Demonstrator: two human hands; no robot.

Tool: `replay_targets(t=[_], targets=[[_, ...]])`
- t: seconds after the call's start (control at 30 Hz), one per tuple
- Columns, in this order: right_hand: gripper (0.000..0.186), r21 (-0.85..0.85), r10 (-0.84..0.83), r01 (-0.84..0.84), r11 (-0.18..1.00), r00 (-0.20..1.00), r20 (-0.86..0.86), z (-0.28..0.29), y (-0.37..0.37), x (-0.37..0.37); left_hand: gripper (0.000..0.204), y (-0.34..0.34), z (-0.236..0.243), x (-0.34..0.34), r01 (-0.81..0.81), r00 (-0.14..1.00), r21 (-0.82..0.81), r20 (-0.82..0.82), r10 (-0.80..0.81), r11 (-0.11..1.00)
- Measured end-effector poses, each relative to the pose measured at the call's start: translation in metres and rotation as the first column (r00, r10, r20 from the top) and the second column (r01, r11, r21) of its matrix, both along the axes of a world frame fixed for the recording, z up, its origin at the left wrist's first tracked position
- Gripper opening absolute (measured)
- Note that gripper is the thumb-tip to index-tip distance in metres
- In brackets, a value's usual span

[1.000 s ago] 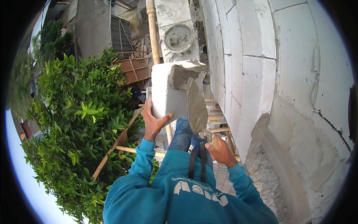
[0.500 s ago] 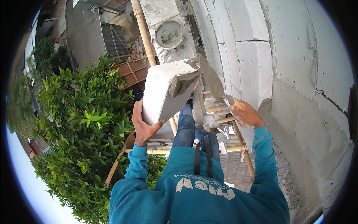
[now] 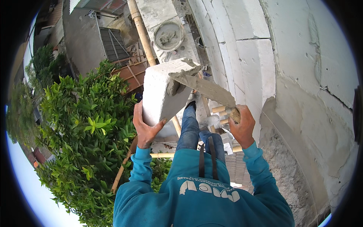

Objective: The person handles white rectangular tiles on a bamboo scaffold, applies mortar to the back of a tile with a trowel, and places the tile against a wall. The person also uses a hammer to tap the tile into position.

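- On the front of the teal sweatshirt [image 3: 159, 207], which the person wears, there is a printed word in large, thick white letters [image 3: 211, 191].
- Just beside this word, on the same cloth, run lines of much smaller white letters [image 3: 200, 180].
- All this lettering appears upside down.

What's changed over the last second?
Trowel: swung from near upright to a slant, tip now pointing up-left across the block. Right grip: moved right and forward, away from the body. Block: tilted slightly, top leaning right. Nothing newly taken or let go. Unchanged: left grip on the block, right on the trowel.
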State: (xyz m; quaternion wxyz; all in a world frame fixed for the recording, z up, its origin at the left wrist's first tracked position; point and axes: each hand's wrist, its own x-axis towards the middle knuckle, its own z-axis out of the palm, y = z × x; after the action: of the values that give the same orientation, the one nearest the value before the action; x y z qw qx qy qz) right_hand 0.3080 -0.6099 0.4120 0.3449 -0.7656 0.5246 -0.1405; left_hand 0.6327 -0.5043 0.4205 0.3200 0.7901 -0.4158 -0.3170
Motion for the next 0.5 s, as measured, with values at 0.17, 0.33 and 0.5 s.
replay_targets(t=[0.17,0.33,0.5], targets=[[0.05,-0.065,0.066,-0.072,0.995,0.993,-0.094,-0.069,0.006,0.001,0.082,-0.004,0.008,0.002,-0.001,0.997,0.009,-0.081,0.001,1.0],[0.048,-0.076,0.089,-0.115,0.99,0.955,-0.282,-0.093,-0.022,0.015,0.083,0.004,0.002,0.0,-0.057,0.991,0.034,-0.117,0.061,0.998],[0.043,-0.014,0.033,-0.038,0.999,0.961,-0.275,-0.085,-0.033,0.022,0.083,0.009,-0.005,-0.002,-0.091,0.979,0.05,-0.177,0.099,0.995]])
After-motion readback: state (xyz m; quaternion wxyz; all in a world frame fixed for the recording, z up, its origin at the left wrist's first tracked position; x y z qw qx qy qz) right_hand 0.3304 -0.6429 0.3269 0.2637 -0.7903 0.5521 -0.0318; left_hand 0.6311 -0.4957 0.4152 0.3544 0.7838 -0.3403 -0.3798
